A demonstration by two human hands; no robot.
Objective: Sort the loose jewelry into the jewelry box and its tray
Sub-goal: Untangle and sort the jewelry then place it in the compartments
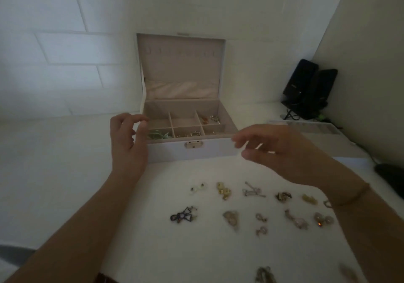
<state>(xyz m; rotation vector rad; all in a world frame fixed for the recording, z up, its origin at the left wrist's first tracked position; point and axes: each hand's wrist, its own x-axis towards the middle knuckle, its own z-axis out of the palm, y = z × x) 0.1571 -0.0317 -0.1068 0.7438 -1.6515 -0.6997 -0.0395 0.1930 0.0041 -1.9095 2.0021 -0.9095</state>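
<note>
**Desk:** Two bare hands over an open box. What does the caption say?

**Photographer:** Both hover at the front of the white rectangular jewelry box with the pale fabric lining, its lid standing upright against the white tiled wall. The left hand is at the box's left front corner, fingers loosely curled, holding nothing. The right hand is at the right front corner, fingers spread and relaxed, also holding nothing, as far as the dim, blurred frame shows.

**Desk:** How far along is the sorting?

**Photographer:** Early to middling, by my reading. Four compartments hold something: a pale green piece front left, small metal pieces front centre, something too small to name front right, and an orange-and-silver cluster back right. The others look bare.

**Desk:** And what is left?

**Photographer:** Most of it. More than a dozen pieces lie loose on the white tabletop just before the box, among them a dark blue beaded piece, a gold-coloured cluster and a silver pin-like piece. A clear flat tray-like object sits to the right; whether it is the box's tray cannot be told.
</note>
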